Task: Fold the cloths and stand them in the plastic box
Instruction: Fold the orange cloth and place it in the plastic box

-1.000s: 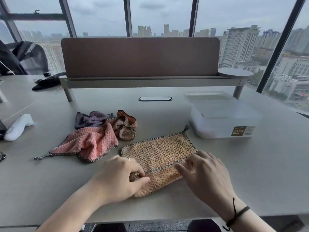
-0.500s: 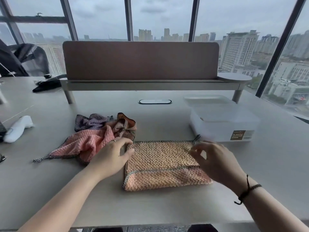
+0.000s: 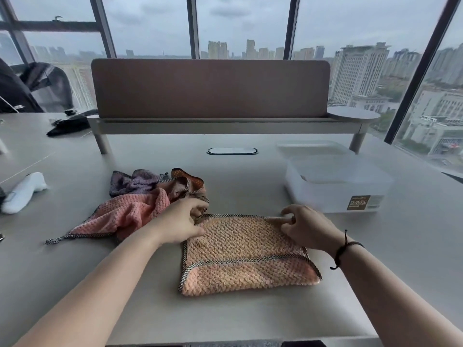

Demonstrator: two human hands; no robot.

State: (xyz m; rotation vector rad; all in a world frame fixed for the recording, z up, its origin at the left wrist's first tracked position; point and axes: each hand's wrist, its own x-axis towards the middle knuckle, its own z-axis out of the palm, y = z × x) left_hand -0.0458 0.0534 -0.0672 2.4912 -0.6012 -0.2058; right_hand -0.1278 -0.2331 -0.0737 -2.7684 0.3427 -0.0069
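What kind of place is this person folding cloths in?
Probably a high-rise office: a long grey desk with a brown divider screen, and floor-to-ceiling windows overlooking city towers.

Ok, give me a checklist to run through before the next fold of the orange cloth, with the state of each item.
1. Left hand grips the far left corner of the orange cloth: ok.
2. Right hand pinches the far right corner: ok.
3. First fold lies flat, trimmed edge running across the cloth: ok.
4. Near side edges line up: not ok, the right side runs askew.
5. Heap of unfolded cloths stays off the orange cloth: cannot tell, the left hand hides where they meet.
6. Plastic box is open: cannot tell, a lid-like sheet shows on it.
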